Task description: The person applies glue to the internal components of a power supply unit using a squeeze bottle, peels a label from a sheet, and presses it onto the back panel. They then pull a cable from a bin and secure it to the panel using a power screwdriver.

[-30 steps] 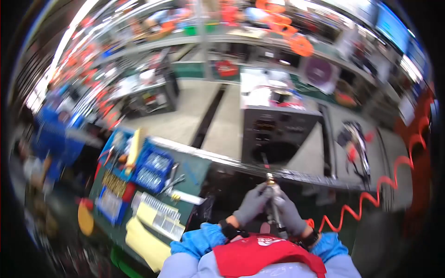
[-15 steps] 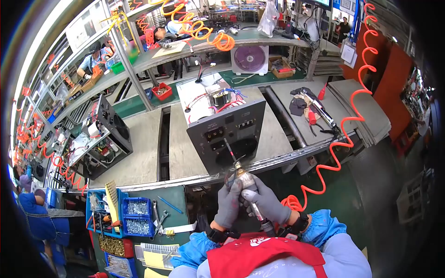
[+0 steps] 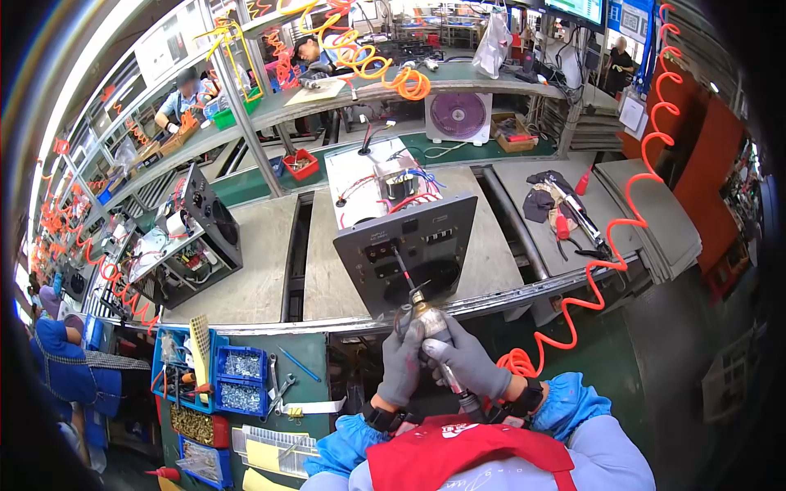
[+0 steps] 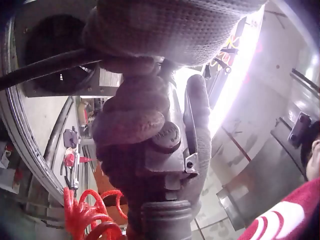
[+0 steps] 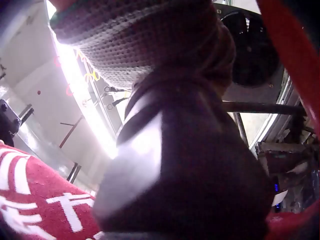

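Note:
Both gloved hands hold a pneumatic screwdriver (image 3: 431, 320) in front of the person's body. My left hand (image 3: 400, 366) grips it near the front end. Further back, the right hand (image 3: 471, 358) wraps round its body; the left wrist view shows those fingers (image 4: 135, 125) curled beside a round button (image 4: 166, 137) and a lever. From the tool's nose a long thin bit (image 3: 404, 268) points away, its tip overlapping the dark panel (image 3: 458, 250) just below a row of sockets (image 3: 378, 250). That panel fronts a machine with a white top, bare wires and a transformer (image 3: 399, 186).
A coiled red air hose (image 3: 594, 301) runs up the right side. At left, blue bins of small hardware (image 3: 241, 397), wrenches (image 3: 281, 393) and a tool tray (image 3: 182, 360) sit on a green bench. Another open machine (image 3: 192, 245) stands on the conveyor. Pliers (image 3: 585, 252) lie at right.
The head view has swung and sharpened from a blur, bringing the machine in front of the hands. The bit's tip has come up from the panel's bottom to below the sockets. Both hands keep their grip.

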Demonstrator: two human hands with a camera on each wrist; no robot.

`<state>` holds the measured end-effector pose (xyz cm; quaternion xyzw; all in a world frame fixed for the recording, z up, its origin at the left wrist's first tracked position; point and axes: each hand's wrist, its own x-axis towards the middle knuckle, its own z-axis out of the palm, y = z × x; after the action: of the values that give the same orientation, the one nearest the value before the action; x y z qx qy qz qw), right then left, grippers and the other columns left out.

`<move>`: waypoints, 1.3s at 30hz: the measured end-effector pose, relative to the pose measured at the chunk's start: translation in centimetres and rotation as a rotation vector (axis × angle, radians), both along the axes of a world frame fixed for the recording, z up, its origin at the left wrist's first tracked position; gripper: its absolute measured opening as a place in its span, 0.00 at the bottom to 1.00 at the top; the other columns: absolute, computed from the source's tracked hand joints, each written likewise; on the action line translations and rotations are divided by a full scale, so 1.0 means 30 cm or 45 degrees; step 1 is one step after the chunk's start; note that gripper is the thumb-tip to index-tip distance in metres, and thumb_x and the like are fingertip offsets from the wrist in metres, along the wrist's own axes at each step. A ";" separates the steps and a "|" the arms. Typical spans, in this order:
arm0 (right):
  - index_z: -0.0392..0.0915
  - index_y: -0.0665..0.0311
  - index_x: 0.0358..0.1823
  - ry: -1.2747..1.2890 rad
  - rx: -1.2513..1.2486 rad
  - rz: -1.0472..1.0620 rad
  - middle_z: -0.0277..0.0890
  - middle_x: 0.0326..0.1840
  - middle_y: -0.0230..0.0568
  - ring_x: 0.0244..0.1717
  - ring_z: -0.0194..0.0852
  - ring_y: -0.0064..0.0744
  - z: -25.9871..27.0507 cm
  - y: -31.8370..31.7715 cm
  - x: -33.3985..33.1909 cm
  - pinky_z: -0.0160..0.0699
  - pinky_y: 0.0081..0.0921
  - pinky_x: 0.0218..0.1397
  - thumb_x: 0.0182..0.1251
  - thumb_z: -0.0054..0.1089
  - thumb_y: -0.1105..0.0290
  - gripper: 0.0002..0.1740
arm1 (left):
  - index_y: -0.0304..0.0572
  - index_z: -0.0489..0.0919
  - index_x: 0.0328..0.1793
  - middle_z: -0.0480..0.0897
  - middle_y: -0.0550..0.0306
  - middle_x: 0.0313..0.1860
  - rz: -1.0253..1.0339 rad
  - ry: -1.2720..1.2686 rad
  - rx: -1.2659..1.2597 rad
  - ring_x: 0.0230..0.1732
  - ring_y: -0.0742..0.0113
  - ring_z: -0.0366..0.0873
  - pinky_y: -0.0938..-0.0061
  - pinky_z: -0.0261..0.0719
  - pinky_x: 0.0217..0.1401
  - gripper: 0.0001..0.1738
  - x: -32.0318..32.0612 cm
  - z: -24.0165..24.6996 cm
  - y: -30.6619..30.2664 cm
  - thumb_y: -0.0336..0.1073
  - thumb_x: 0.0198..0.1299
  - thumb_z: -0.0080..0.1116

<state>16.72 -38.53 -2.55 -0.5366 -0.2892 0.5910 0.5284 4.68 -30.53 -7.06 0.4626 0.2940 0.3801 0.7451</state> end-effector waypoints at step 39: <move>0.65 0.57 0.63 0.435 -0.073 0.078 0.76 0.33 0.37 0.25 0.77 0.25 0.073 -0.012 0.014 0.82 0.24 0.28 0.78 0.47 0.58 0.18 | 0.42 0.77 0.63 0.78 0.68 0.31 -0.154 0.009 0.003 0.24 0.85 0.70 0.87 0.66 0.21 0.22 -0.049 0.031 -0.018 0.50 0.74 0.51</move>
<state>17.13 -38.90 -0.35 -0.4342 -0.1945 0.6974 0.5359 3.20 -31.06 -6.14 0.4816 0.2678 0.3332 0.7651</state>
